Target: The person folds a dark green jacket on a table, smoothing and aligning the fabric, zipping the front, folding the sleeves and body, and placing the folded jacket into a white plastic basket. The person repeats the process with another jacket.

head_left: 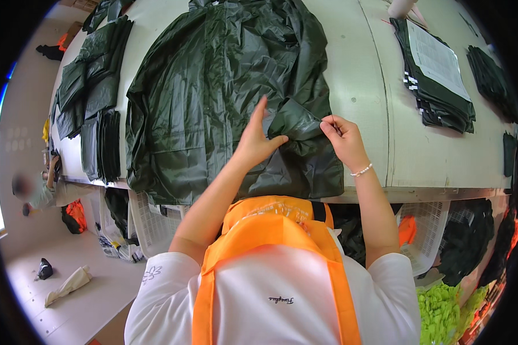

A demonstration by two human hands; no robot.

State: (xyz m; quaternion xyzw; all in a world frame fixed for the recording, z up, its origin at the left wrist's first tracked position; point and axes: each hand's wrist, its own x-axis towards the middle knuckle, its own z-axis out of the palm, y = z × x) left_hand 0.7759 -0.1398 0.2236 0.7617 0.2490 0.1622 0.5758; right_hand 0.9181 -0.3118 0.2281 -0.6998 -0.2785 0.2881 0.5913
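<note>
So I was standing near the table and the person had a dark green rain jacket (178, 100) lying flat across the tabletop (357, 63), hem toward their body. The left hand (252, 144) was on the jacket's lower right half, thumb and fingers spread wide apart, thumb up against a bunched flap of cloth (296, 119), maybe a sleeve end. The right hand (349, 144) was at the jacket's right edge, fingers closed around a small dark tool (336, 130), possibly thread snips. Couldn't tell if those fingers pinched any cloth too.

Doing that bit well, imo, came down to the left hand: it needed to press the slippery flap flat and taut just beside the tool, with its thumb clear of the tip. The tool called for small moves angled away from the shell, since a nick there would've been easy.

Folded dark green garments (92, 75) sat left of the jacket, another stack (443, 115) with a paper sheet (437, 57) on top well to its right.
</note>
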